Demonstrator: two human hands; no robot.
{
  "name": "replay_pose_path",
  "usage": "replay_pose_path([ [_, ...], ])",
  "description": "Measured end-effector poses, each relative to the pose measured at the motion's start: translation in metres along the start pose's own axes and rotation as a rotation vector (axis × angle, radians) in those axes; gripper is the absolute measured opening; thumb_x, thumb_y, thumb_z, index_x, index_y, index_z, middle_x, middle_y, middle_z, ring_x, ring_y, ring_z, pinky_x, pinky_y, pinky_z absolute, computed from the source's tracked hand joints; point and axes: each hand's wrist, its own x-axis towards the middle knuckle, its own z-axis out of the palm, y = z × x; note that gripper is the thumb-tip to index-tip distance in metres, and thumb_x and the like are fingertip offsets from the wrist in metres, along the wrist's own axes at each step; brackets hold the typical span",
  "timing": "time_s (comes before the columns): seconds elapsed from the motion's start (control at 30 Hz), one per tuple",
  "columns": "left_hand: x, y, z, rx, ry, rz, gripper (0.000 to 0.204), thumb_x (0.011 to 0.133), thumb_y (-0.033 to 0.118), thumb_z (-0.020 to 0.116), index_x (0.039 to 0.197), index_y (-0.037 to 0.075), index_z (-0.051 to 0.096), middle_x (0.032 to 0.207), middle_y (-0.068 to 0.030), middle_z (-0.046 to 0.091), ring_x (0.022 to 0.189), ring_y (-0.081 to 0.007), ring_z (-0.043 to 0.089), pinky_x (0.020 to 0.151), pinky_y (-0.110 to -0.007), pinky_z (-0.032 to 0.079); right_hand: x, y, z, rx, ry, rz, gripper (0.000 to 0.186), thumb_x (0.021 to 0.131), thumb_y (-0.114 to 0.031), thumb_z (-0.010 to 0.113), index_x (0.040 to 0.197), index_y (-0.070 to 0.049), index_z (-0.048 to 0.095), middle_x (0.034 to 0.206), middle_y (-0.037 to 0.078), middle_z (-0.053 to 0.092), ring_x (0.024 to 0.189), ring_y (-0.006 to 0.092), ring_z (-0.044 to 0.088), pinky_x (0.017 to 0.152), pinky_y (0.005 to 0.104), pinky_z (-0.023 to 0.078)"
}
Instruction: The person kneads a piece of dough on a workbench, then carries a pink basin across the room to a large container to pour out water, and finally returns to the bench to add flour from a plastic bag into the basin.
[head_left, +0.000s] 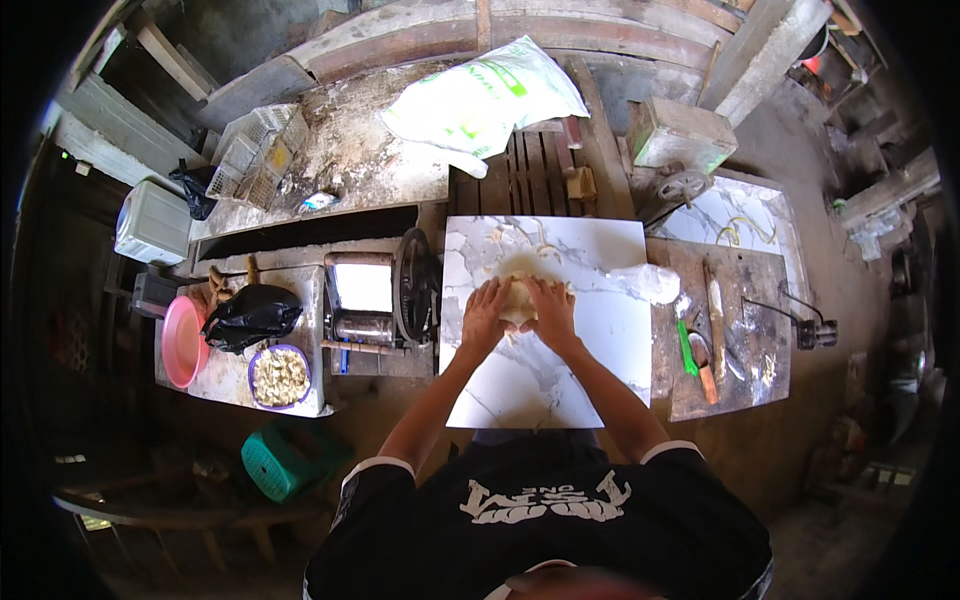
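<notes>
A pale lump of dough (518, 300) lies on the white marble-patterned board (600, 375) in front of me. My left hand (485, 314) curves around its left side, and my right hand (551, 312) grips it from the right. Both sets of fingers point away from me, with the thumbs close together at the dough's near edge. Part of the lump is hidden under the fingers. Beyond it, thin dough strips and scraps (545, 246) are scattered on the board. A clear plastic bag (655, 284) lies at the board's right edge.
Left of the board stands a roller machine with a black wheel (415, 287). Farther left are a pink basin (184, 342), a black bag (255, 318) and a bowl of dough pieces (280, 377). At right, a wooden table holds a rolling pin (715, 305) and a green-handled tool (688, 348).
</notes>
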Motion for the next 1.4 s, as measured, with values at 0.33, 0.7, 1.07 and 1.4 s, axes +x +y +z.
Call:
replay_pose_path([
  [0.33, 0.027, -0.006, 0.008, 0.035, 0.027, -0.156, 0.07, 0.058, 0.021, 0.07, 0.121, 0.015, 0.04, 0.116, -0.0108, 0.047, 0.11, -0.0259, 0.041, 0.09, -0.038, 0.031, 0.036, 0.011, 0.009, -0.091, 0.068, 0.032, 0.081, 0.056, -0.019, 0.073, 0.125, -0.024, 0.033, 0.119, 0.001, 0.044, 0.106, 0.031, 0.04, 0.081, 0.0455, 0.035],
  [0.7, -0.073, 0.046, -0.033, -0.112, 0.592, -0.557, 0.018, 0.074, 0.02, 0.06, 0.079, 0.004, 0.061, 0.097, -0.0124, 0.058, 0.099, -0.0281, 0.049, 0.088, -0.039, 0.033, -0.016, -0.018, 0.016, 0.385, 0.212, -0.483, 0.024, 0.071, -0.018, 0.063, 0.092, -0.009, 0.055, 0.106, 0.011, 0.051, 0.102, 0.0298, 0.044, 0.086, 0.0435, 0.032],
  [1.07, -0.259, 0.069, -0.024, -0.343, 1.184, -1.335, 0.026, 0.077, 0.023, 0.06, 0.082, -0.002, 0.06, 0.079, -0.0121, 0.062, 0.078, -0.0172, 0.058, 0.074, -0.029, 0.043, -0.054, -0.065, 0.053, 0.642, -0.28, -0.636, 0.011, 0.07, -0.01, 0.064, 0.074, -0.002, 0.056, 0.08, 0.011, 0.058, 0.078, 0.0271, 0.055, 0.071, 0.0339, 0.042],
  [1.4, -0.274, -0.002, -0.084, -0.409, 1.348, -1.219, 0.025, 0.081, 0.022, 0.055, 0.084, -0.002, 0.057, 0.078, -0.0077, 0.06, 0.075, -0.012, 0.054, 0.068, -0.025, 0.042, -0.034, -0.196, 0.1, 0.66, -0.518, -0.884, 0.012, 0.072, -0.012, 0.062, 0.075, -0.001, 0.056, 0.074, 0.011, 0.057, 0.071, 0.024, 0.055, 0.067, 0.0316, 0.042],
])
